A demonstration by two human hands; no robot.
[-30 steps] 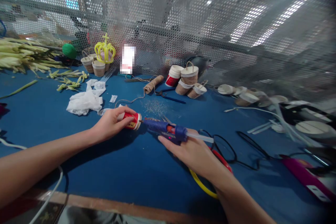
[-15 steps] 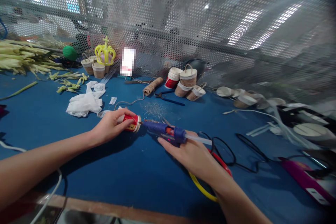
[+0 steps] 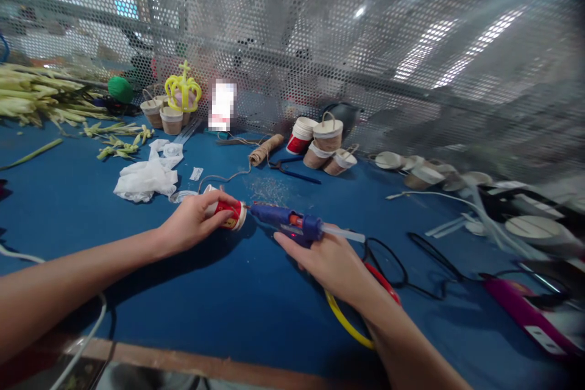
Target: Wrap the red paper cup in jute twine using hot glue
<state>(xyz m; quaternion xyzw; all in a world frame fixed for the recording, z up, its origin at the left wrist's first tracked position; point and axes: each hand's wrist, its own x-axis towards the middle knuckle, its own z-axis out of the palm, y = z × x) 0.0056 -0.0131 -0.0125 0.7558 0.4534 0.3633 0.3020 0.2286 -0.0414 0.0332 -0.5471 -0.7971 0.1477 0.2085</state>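
Note:
My left hand [image 3: 198, 217] grips a small red and white paper cup [image 3: 236, 216] lying on its side, thumb and fingers pressed around it. In my right hand [image 3: 326, 261] is a blue glue gun [image 3: 283, 219], with a whitish glue stick [image 3: 345, 233] poking out of its back end. The gun's nozzle points left and meets, or nearly meets, the cup near its rim. A strand of brown twine [image 3: 223, 178] runs from a twine roll [image 3: 266, 150] towards the cup; where it ends behind my hand is hidden.
Beyond my hands stand twine-wrapped cups [image 3: 328, 134], a stack of paper cups [image 3: 301, 134] and dark pliers [image 3: 295, 173]. Crumpled white material [image 3: 146, 180] lies left, with a yellow crown [image 3: 183, 90] behind. A purple power strip [image 3: 525, 314] and black cable [image 3: 397, 268] are at right.
The glue gun has shifted very slightly, its rear end tilting up a little and its nozzle moving a touch higher along the cup's rim. My left hand keeps its hold on the cup.

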